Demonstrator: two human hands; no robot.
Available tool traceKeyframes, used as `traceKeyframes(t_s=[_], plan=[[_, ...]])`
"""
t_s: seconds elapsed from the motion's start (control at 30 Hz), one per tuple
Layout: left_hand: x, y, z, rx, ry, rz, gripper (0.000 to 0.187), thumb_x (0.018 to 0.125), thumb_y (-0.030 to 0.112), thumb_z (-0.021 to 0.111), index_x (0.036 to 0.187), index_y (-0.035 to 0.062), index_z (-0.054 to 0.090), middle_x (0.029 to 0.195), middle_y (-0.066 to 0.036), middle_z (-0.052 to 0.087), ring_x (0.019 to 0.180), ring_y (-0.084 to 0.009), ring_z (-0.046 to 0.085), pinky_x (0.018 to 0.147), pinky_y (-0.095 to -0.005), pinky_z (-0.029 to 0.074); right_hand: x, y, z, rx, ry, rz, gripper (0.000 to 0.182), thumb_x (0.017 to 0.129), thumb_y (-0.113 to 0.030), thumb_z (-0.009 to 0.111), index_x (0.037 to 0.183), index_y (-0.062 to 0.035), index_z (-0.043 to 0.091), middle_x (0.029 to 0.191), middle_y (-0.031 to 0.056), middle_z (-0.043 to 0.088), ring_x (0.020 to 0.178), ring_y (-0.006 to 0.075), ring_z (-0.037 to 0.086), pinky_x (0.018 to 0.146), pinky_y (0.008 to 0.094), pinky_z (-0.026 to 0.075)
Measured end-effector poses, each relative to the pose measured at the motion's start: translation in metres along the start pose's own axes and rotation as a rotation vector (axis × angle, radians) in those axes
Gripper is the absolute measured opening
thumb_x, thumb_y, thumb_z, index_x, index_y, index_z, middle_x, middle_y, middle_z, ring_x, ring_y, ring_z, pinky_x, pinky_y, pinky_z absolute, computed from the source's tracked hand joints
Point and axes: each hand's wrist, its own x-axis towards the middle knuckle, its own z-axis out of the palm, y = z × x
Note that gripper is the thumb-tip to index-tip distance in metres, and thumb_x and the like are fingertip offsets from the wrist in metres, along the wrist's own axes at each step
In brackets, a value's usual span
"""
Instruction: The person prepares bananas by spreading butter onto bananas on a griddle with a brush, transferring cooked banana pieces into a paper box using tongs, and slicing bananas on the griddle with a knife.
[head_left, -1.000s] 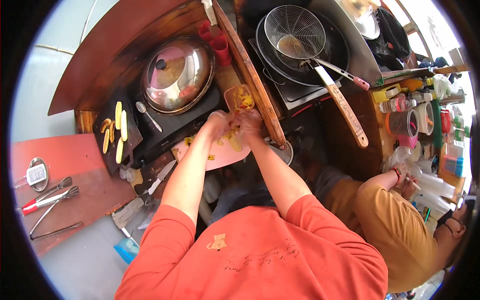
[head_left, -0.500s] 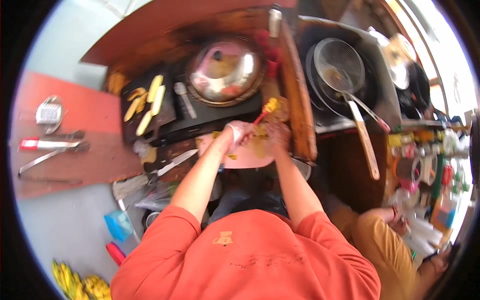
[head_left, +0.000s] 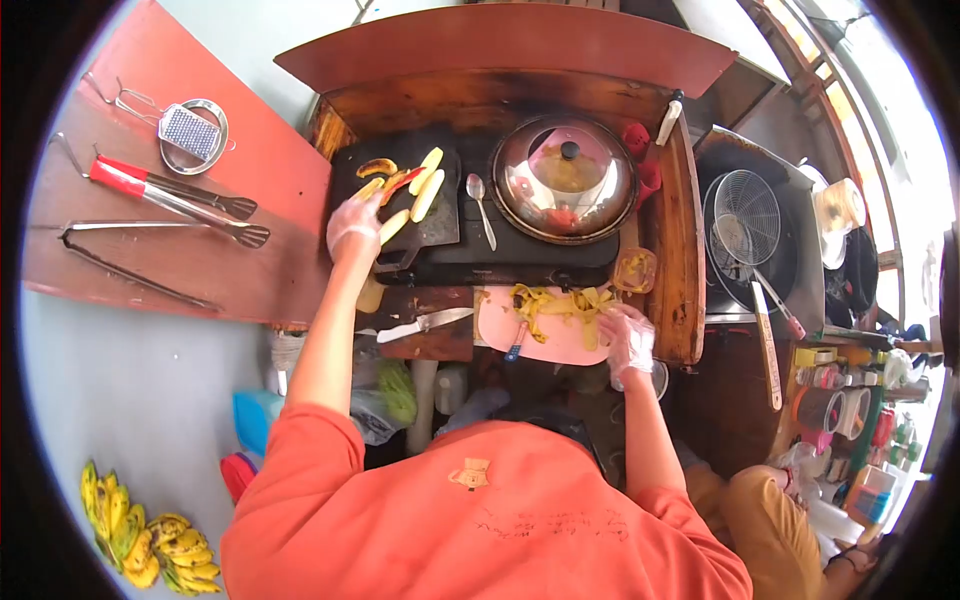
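Note:
My left hand [head_left: 355, 218], in a clear glove, is closed around a slim red utensil [head_left: 402, 184] whose exact kind is hard to make out. It is over the peeled banana pieces [head_left: 425, 195] on the dark griddle plate [head_left: 440, 225]; some are pale, others browned. My gloved right hand [head_left: 629, 342] rests at the right edge of the pink cutting board [head_left: 560, 346], fingers loosely spread beside the banana peels [head_left: 560, 304]. A blue-handled tool [head_left: 516, 343] lies among the peels. Close by stands a small tub [head_left: 635, 270] with yellow contents.
A domed lidded pan [head_left: 565, 180] and a spoon [head_left: 482, 210] sit on the black cooktop. A knife [head_left: 425, 324] lies left of the board. Tongs [head_left: 180, 200] and a grater [head_left: 190, 133] occupy the left table. At right are a wok with strainer [head_left: 747, 215] and a seated person [head_left: 775, 520].
My left hand has swung left from the cutting board to the bananas on the griddle, carrying the red utensil. My right hand has shifted right along the board. The view has moved left.

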Motion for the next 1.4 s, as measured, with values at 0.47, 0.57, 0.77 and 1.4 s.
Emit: traceKeyframes(t_s=[0.47, 0.57, 0.77, 1.4], plan=[[0.055, 0.009, -0.035, 0.093, -0.17, 0.091, 0.023, 0.09, 0.019, 0.055, 0.085, 0.0124, 0.075, 0.093, -0.011, 0.073, 0.091, -0.0309, 0.07, 0.079, -0.0446, 0.057, -0.025, -0.096, -0.006, -0.497, 0.344, -0.844, 0.007, 0.09, 0.0, 0.065, 0.095, 0.0012, 0.07, 0.089, 0.0101, 0.072, 0.08, 0.0169, 0.069, 0.073, 0.029, 0.055], [0.064, 0.019, -0.012, -0.046, -0.174, -0.026, 0.02, 0.089, 0.027, 0.06, 0.085, 0.0135, 0.074, 0.091, -0.011, 0.073, 0.091, -0.0316, 0.07, 0.08, -0.0448, 0.055, -0.016, -0.097, -0.016, -0.629, 0.392, -0.879, 0.008, 0.09, -0.005, 0.066, 0.096, -0.0008, 0.07, 0.086, 0.0094, 0.073, 0.078, 0.0178, 0.07, 0.072, 0.0298, 0.055], [0.007, -0.006, -0.043, 0.081, -0.302, 0.222, 0.019, 0.093, 0.027, 0.058, 0.093, 0.0172, 0.075, 0.092, -0.011, 0.071, 0.096, -0.03, 0.067, 0.085, -0.0445, 0.051, -0.01, -0.095, -0.027, -0.744, 0.42, -0.8, 0.01, 0.091, -0.007, 0.067, 0.098, -0.0005, 0.07, 0.082, 0.0101, 0.073, 0.076, 0.017, 0.07, 0.071, 0.0286, 0.055], [-0.051, -0.095, -0.036, 0.029, -0.026, -0.206, 0.016, 0.091, 0.016, 0.06, 0.091, 0.0104, 0.075, 0.081, -0.012, 0.068, 0.081, -0.0327, 0.068, 0.072, -0.0471, 0.054, -0.012, -0.096, -0.038, -0.488, 0.288, -0.689, 0.013, 0.093, -0.002, 0.062, 0.103, 0.001, 0.069, 0.084, 0.0045, 0.069, 0.075, 0.0104, 0.064, 0.072, 0.0237, 0.052]])
